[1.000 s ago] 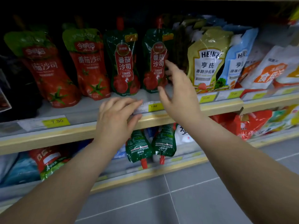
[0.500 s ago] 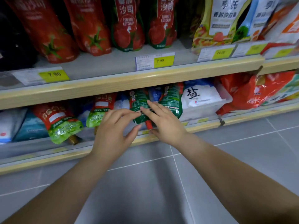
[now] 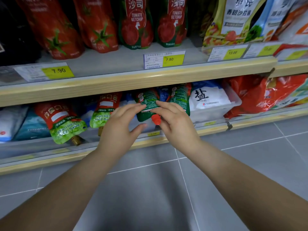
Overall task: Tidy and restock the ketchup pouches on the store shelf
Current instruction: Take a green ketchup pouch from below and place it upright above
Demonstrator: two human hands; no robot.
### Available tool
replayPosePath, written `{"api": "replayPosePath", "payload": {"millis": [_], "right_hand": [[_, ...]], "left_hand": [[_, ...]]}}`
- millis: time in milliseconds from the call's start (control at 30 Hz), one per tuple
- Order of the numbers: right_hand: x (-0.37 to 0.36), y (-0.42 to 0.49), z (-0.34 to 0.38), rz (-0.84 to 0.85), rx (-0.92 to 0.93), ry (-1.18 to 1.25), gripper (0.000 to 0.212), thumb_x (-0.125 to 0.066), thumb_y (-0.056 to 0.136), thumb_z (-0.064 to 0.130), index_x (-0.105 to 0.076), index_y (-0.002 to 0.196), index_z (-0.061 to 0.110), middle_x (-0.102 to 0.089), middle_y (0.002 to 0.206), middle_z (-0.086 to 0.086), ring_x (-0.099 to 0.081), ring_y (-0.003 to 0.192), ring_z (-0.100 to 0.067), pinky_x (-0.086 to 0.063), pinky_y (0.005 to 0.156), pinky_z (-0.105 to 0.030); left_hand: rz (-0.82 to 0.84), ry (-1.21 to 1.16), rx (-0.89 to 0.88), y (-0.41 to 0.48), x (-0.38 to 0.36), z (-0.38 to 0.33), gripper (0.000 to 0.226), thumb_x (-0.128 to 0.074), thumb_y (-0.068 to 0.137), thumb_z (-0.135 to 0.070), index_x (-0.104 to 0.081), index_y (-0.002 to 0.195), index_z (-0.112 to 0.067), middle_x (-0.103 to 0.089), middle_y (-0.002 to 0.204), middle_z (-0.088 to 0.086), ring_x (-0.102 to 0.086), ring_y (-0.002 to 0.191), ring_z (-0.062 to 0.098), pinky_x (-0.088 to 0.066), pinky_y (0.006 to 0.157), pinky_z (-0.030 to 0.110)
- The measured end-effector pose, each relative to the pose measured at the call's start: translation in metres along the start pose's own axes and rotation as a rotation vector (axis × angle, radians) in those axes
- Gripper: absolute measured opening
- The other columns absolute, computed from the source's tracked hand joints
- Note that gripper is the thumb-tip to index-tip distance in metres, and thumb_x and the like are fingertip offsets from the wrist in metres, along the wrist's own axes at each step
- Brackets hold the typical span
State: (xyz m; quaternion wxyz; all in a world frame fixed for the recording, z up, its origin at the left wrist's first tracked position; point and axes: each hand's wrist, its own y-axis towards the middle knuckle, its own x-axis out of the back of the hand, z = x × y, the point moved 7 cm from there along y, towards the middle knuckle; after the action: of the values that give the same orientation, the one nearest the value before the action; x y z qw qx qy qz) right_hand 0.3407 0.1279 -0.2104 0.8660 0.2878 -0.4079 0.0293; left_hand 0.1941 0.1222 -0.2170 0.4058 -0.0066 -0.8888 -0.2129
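The upper shelf (image 3: 133, 80) carries four upright ketchup pouches (image 3: 135, 24) in a row, with salad dressing pouches (image 3: 233, 19) to their right. Below the upper shelf, on the lower shelf (image 3: 50, 157), an upside-down pouch (image 3: 146, 105) lies with its cap (image 3: 155, 119) toward the front, a second upside-down pouch (image 3: 180, 97) just right of it and a salt bag (image 3: 208, 99) further right. Left of it lie two more tipped pouches (image 3: 61, 120), and the left hand (image 3: 120, 129) and right hand (image 3: 175, 122) meet on its front.
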Motion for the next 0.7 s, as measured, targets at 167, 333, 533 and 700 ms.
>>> {"api": "replayPosePath", "payload": {"millis": [167, 333, 533, 700], "right_hand": [[0.020, 0.013, 0.003, -0.069, -0.106, 0.143, 0.021, -0.066, 0.084, 0.011, -0.070, 0.105, 0.008, -0.066, 0.113, -0.012, -0.057, 0.106, -0.032, -0.041, 0.095, -0.033], [0.039, 0.018, 0.006, -0.177, -0.139, 0.252, 0.021, -0.066, 0.085, 0.018, -0.066, 0.105, 0.009, -0.068, 0.102, -0.003, -0.061, 0.097, -0.021, -0.047, 0.087, -0.037], [0.059, 0.019, 0.004, -0.221, -0.279, 0.386, 0.061, -0.070, 0.079, 0.039, -0.038, 0.131, 0.036, -0.055, 0.119, 0.019, -0.054, 0.108, 0.001, -0.047, 0.089, -0.022], [0.078, 0.022, 0.013, -0.239, -0.301, 0.414, 0.098, -0.073, 0.070, 0.048, -0.006, 0.141, 0.056, -0.052, 0.129, 0.009, -0.055, 0.108, 0.000, -0.053, 0.087, -0.037]], "left_hand": [[-0.154, -0.027, -0.048, 0.018, 0.014, -0.016, 0.027, -0.065, 0.082, -0.001, -0.071, 0.106, -0.013, -0.069, 0.108, 0.003, -0.064, 0.099, 0.023, -0.051, 0.087, 0.039], [-0.194, 0.011, -0.111, 0.041, 0.033, -0.042, 0.025, -0.055, 0.086, -0.010, -0.072, 0.104, -0.015, -0.071, 0.103, 0.003, -0.065, 0.096, 0.026, -0.051, 0.085, 0.038], [-0.212, -0.015, -0.126, 0.070, 0.051, -0.074, 0.019, -0.060, 0.088, -0.025, -0.072, 0.099, -0.016, -0.071, 0.092, -0.002, -0.065, 0.086, 0.021, -0.050, 0.076, 0.031], [-0.202, -0.339, 0.109, 0.090, 0.064, -0.076, 0.020, -0.062, 0.088, -0.029, -0.071, 0.105, -0.022, -0.070, 0.093, -0.012, -0.066, 0.085, 0.011, -0.055, 0.078, 0.032]]}}
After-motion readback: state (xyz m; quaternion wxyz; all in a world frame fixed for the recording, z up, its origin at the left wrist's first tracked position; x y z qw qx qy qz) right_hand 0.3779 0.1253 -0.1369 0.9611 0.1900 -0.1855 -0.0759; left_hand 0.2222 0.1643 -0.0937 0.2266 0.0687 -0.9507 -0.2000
